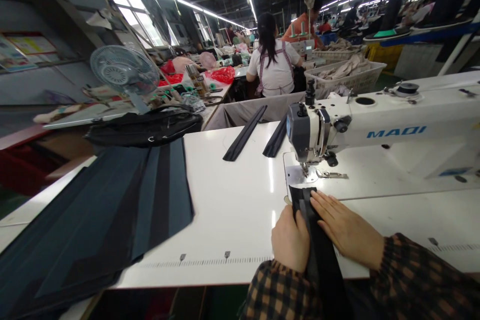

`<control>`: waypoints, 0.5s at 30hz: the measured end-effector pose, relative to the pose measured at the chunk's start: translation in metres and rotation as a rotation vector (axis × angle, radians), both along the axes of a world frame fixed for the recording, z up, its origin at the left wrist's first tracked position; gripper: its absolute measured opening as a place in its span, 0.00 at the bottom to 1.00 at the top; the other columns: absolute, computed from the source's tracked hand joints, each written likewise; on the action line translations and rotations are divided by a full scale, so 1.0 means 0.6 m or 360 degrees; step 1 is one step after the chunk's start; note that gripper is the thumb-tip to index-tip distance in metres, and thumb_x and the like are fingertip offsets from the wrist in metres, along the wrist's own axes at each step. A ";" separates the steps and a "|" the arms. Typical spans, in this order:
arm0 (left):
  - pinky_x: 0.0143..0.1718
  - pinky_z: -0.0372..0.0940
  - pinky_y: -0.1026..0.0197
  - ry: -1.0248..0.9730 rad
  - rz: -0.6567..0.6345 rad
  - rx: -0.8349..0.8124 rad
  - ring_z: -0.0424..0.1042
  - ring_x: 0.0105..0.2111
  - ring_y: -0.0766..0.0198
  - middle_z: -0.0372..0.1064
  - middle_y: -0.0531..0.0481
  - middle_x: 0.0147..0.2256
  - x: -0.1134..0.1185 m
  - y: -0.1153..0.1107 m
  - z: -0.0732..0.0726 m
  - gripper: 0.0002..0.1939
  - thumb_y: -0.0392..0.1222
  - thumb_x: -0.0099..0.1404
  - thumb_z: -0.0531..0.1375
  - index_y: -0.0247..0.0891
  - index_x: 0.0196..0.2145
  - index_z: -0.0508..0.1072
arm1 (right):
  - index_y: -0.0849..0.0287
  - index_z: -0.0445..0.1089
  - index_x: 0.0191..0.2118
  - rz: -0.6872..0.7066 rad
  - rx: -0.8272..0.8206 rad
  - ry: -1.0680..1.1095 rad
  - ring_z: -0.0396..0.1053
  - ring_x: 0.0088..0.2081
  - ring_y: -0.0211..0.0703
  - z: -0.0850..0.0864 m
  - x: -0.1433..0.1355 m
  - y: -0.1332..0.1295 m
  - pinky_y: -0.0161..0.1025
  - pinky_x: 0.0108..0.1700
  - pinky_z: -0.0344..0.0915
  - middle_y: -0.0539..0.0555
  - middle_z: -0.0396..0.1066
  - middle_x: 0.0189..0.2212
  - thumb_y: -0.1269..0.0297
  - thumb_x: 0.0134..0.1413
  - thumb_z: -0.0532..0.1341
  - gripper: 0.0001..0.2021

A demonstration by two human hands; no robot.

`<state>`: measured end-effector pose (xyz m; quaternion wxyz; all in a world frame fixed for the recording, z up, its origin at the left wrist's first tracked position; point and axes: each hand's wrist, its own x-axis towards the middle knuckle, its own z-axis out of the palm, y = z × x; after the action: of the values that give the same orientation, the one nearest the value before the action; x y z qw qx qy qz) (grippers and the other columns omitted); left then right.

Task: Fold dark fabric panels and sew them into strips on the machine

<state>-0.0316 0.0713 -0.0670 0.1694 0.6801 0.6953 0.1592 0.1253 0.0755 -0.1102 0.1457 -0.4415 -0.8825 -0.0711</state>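
Observation:
A long black fabric strip (322, 245) lies in front of the sewing machine (318, 125), its far end just short of the needle plate (298, 175). My left hand (290, 237) grips the strip's left edge, thumb on top and fingers curled. Flat along the right edge rests my right hand (347, 230), fingers stretched out and fingertips near the strip's far end. The presser foot (305, 170) stands above the metal plate, and a gap shows between it and the fabric. The strip's near end runs down over the table edge and out of view.
Dark fabric panels (93, 215) are stacked on the left of the white table (225, 200). Two narrow dark strips (245, 135) lie behind, near the machine head. Further back are a black bag (146, 127), a fan (122, 72), a basket (345, 77) and a seated person (275, 62).

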 end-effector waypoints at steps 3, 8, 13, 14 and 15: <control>0.30 0.58 0.61 0.0043 0.0019 -0.0062 0.71 0.33 0.57 0.71 0.44 0.32 0.003 0.009 0.006 0.11 0.38 0.63 0.46 0.34 0.38 0.66 | 0.68 0.50 0.58 -0.0012 0.0018 0.0008 0.45 0.59 0.48 0.000 -0.001 -0.002 0.47 0.56 0.54 0.62 0.48 0.58 0.64 0.59 0.46 0.23; 0.30 0.60 0.60 0.0141 0.0072 -0.0082 0.71 0.33 0.55 0.71 0.44 0.30 0.006 0.013 0.005 0.16 0.43 0.64 0.48 0.32 0.46 0.63 | 0.68 0.50 0.58 -0.0046 0.0036 0.0040 0.47 0.58 0.49 0.003 -0.004 -0.004 0.47 0.55 0.54 0.62 0.50 0.58 0.64 0.59 0.46 0.23; 0.31 0.64 0.62 0.0338 -0.0188 0.0067 0.71 0.34 0.60 0.68 0.44 0.39 0.016 -0.006 0.000 0.18 0.34 0.64 0.46 0.34 0.52 0.58 | 0.67 0.51 0.57 -0.0082 0.0030 0.0051 0.48 0.58 0.49 0.008 -0.006 -0.002 0.48 0.55 0.54 0.61 0.52 0.57 0.64 0.58 0.47 0.23; 0.31 0.64 0.62 0.0414 -0.0270 0.0069 0.71 0.35 0.60 0.66 0.43 0.42 0.020 -0.007 -0.001 0.20 0.30 0.62 0.46 0.33 0.53 0.56 | 0.67 0.51 0.58 -0.0082 0.0028 0.0051 0.48 0.58 0.49 0.009 -0.007 -0.002 0.48 0.55 0.54 0.61 0.52 0.57 0.64 0.58 0.47 0.23; 0.32 0.65 0.62 0.0492 -0.0342 0.0053 0.71 0.35 0.60 0.65 0.41 0.44 0.024 -0.006 -0.001 0.23 0.27 0.61 0.46 0.31 0.54 0.54 | 0.68 0.51 0.58 -0.0082 0.0028 0.0055 0.48 0.58 0.49 0.010 -0.007 -0.002 0.48 0.55 0.54 0.61 0.52 0.57 0.64 0.58 0.47 0.23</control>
<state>-0.0171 0.0676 -0.0674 0.0654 0.7694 0.6338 0.0454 0.1208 0.0742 -0.1043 0.1629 -0.4638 -0.8676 -0.0751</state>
